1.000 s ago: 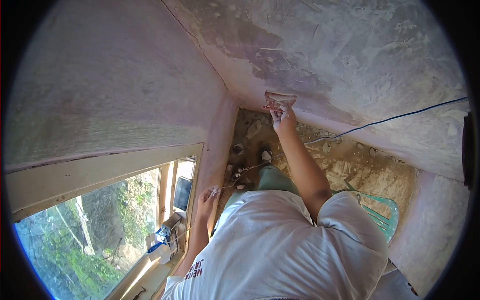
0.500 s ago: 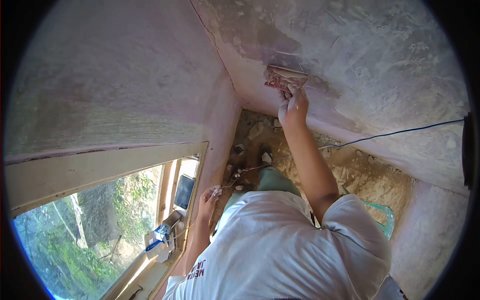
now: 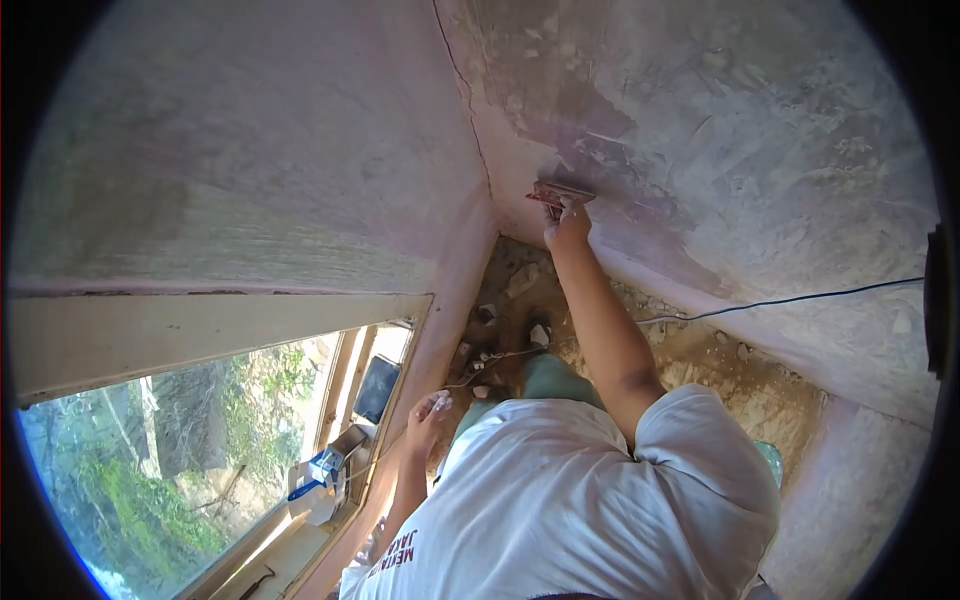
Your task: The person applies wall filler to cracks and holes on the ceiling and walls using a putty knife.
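My right hand (image 3: 568, 223) grips a flat putty scraper (image 3: 558, 193) with a reddish, smeared blade. The blade is against the lower part of the patchy plastered wall (image 3: 760, 130), near the corner. Fresh, darker smears lie on the wall above and to the right of it. My left hand (image 3: 428, 418) is low beside the window, its fingers curled together and marked with white. A thin cable (image 3: 790, 303) crosses below my right forearm and runs to my left hand; whether the fingers hold it cannot be made out.
A window (image 3: 200, 440) with a wooden frame stands at left. On its sill are a phone (image 3: 376, 388), an opened box (image 3: 345, 447) and a blue-handled brush (image 3: 307, 489). Rubble (image 3: 522, 280) covers the dirt floor in the corner. A green object (image 3: 770, 460) shows at right. A crack (image 3: 470, 95) runs along the wall corner.
My right hand and the scraper have moved down the wall, and the blade is seen more edge-on. My left hand stays near the window. The view has shifted slightly.
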A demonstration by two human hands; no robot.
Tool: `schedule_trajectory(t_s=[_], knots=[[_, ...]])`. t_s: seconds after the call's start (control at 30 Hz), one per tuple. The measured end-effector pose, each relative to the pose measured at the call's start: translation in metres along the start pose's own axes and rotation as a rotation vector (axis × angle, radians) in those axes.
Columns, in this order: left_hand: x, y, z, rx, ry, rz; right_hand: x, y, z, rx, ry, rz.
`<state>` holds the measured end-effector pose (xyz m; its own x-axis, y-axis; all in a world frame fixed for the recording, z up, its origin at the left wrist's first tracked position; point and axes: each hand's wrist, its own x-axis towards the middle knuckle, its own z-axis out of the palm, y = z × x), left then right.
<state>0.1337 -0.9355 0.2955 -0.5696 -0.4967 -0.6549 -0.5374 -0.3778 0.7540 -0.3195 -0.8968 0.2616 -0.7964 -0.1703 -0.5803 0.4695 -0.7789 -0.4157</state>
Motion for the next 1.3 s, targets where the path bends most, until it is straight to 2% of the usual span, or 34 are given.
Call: schedule_trajectory(t_s=[0.17, 0.3, 0.43, 0.63, 0.73, 0.83, 0.93, 1.0, 1.1, 1.2, 1.3], knots=[[0.004, 0.0, 0.001, -0.074, -0.014, 0.035, -0.045, -0.035, 0.049, 0.049, -0.022, -0.035], [0.007, 0.002, 0.0, -0.078, -0.01, 0.053, -0.075, -0.088, 0.081, 0.122, -0.015, 0.072], [0.007, -0.003, -0.001, -0.104, -0.044, 0.016, -0.13, -0.119, 0.102, 0.091, -0.089, -0.05], [0.006, -0.002, -0.009, -0.077, -0.073, 0.029, -0.167, -0.118, 0.098, 0.07, -0.385, -0.249], [0.001, -0.002, -0.017, -0.069, -0.046, 0.024, -0.154, -0.088, 0.077, 0.03, -0.402, -0.235], [-0.012, -0.013, -0.028, -0.076, -0.008, -0.011, -0.117, -0.029, 0.045, -0.071, -0.245, -0.04], [-0.024, -0.021, -0.034, -0.071, 0.032, -0.043, -0.078, 0.022, 0.028, 0.032, -0.131, 0.088], [-0.034, -0.022, -0.035, -0.051, 0.07, -0.088, -0.05, 0.034, 0.039, 0.098, -0.168, 0.078], [-0.04, -0.011, -0.03, -0.082, 0.106, -0.088, -0.028, 0.015, 0.091, 0.079, -0.132, -0.002], [-0.027, -0.005, -0.031, -0.061, 0.099, -0.05, -0.016, -0.019, 0.136, 0.153, -0.097, 0.193], [-0.016, 0.005, -0.027, -0.044, 0.078, -0.002, -0.07, -0.043, 0.142, 0.098, -0.236, 0.08]])
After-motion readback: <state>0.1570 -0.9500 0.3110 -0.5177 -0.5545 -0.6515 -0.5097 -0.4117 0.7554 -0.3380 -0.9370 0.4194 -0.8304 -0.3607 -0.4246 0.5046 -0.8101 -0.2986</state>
